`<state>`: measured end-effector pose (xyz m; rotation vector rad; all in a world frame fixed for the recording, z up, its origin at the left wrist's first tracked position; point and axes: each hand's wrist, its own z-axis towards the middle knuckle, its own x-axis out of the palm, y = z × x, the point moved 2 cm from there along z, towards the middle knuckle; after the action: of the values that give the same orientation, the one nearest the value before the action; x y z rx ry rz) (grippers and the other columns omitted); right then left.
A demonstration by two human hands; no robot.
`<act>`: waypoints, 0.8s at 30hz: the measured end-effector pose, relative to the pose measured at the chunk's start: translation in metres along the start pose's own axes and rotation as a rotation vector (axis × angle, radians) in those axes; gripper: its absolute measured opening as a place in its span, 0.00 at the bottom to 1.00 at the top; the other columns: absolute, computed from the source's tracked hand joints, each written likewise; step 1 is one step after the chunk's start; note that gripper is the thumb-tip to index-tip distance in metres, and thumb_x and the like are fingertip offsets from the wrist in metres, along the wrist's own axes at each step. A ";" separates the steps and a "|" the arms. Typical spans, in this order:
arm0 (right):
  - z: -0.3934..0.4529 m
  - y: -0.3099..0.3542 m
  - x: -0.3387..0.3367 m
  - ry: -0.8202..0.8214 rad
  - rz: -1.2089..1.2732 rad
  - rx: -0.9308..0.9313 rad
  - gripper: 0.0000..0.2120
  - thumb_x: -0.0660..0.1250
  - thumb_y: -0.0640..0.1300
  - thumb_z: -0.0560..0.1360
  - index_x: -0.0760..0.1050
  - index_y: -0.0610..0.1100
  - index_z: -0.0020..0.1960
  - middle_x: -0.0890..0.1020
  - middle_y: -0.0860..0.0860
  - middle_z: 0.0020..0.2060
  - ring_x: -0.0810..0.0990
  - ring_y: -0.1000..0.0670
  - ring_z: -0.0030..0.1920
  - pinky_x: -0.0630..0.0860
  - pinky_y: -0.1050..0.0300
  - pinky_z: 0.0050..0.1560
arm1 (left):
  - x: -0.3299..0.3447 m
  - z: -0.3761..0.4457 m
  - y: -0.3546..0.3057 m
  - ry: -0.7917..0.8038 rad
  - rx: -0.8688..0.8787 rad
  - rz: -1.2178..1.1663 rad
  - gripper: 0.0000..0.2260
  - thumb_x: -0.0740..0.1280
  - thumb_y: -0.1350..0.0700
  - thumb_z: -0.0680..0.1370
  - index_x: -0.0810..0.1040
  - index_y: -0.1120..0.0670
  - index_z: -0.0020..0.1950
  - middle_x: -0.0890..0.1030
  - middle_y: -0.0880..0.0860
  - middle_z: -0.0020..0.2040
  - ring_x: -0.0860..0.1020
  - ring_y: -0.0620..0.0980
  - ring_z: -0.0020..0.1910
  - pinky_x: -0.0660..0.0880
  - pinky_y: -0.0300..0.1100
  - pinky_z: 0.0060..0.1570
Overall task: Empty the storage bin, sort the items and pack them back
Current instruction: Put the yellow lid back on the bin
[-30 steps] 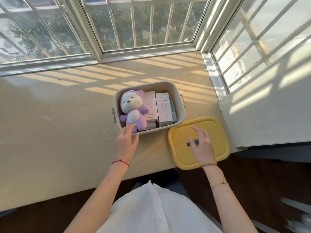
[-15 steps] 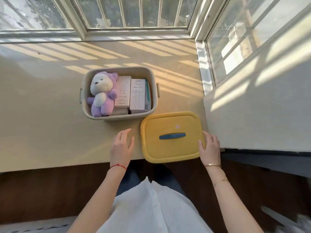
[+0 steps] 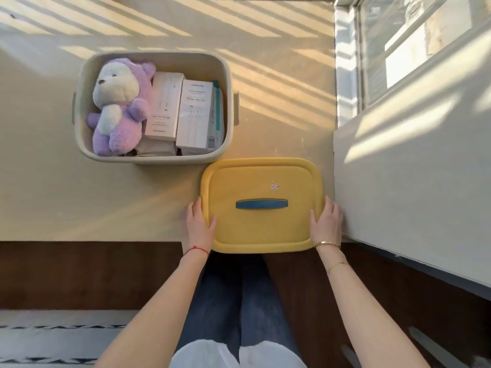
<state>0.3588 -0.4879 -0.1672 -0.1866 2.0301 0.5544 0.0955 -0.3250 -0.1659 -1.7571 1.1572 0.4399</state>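
Observation:
A beige storage bin (image 3: 79, 102) stands open on the sill. Inside it lie a purple and white plush bear (image 3: 119, 107) on the left, two white boxes (image 3: 164, 104) (image 3: 195, 115) side by side, and a teal-edged packet (image 3: 218, 107) against the right wall. The yellow lid (image 3: 260, 181) with its blue handle (image 3: 261, 204) lies flat to the bin's front right, overhanging the sill's front edge. My left hand (image 3: 199, 224) holds the lid's left edge and my right hand (image 3: 325, 224) holds its right edge, each thumb on top.
A white wall block (image 3: 411, 168) rises directly right of the lid and my right hand. A window (image 3: 398, 35) is at the far right. Bare sill (image 3: 53, 181) stretches left of the lid. A patterned rug (image 3: 53, 338) lies on the dark floor below.
My left hand left the bin's front and moved right to the lid's left edge. My right hand slid off the lid's top to its right edge. The view tipped further down.

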 end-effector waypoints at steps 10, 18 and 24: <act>0.001 -0.001 0.001 -0.012 0.186 0.061 0.24 0.67 0.45 0.77 0.67 0.36 0.68 0.72 0.39 0.62 0.69 0.40 0.64 0.67 0.45 0.66 | 0.000 -0.002 0.002 -0.060 -0.050 -0.043 0.27 0.67 0.58 0.78 0.62 0.60 0.75 0.65 0.59 0.69 0.66 0.56 0.69 0.64 0.52 0.70; -0.051 0.014 -0.035 -0.055 0.390 -0.006 0.22 0.68 0.43 0.76 0.66 0.39 0.67 0.75 0.42 0.60 0.74 0.42 0.59 0.73 0.47 0.59 | -0.046 -0.056 0.003 -0.199 0.053 -0.114 0.26 0.69 0.59 0.76 0.66 0.59 0.72 0.69 0.58 0.64 0.70 0.55 0.62 0.70 0.54 0.64; -0.096 0.031 -0.066 -0.087 0.369 -0.136 0.21 0.68 0.40 0.75 0.67 0.39 0.66 0.75 0.43 0.59 0.74 0.43 0.59 0.72 0.50 0.59 | -0.094 -0.101 0.009 -0.268 0.057 -0.117 0.27 0.70 0.58 0.76 0.67 0.58 0.73 0.70 0.57 0.63 0.69 0.55 0.62 0.71 0.50 0.62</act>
<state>0.3058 -0.5110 -0.0614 0.1337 1.9522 0.9151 0.0228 -0.3648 -0.0550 -1.6488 0.8651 0.5473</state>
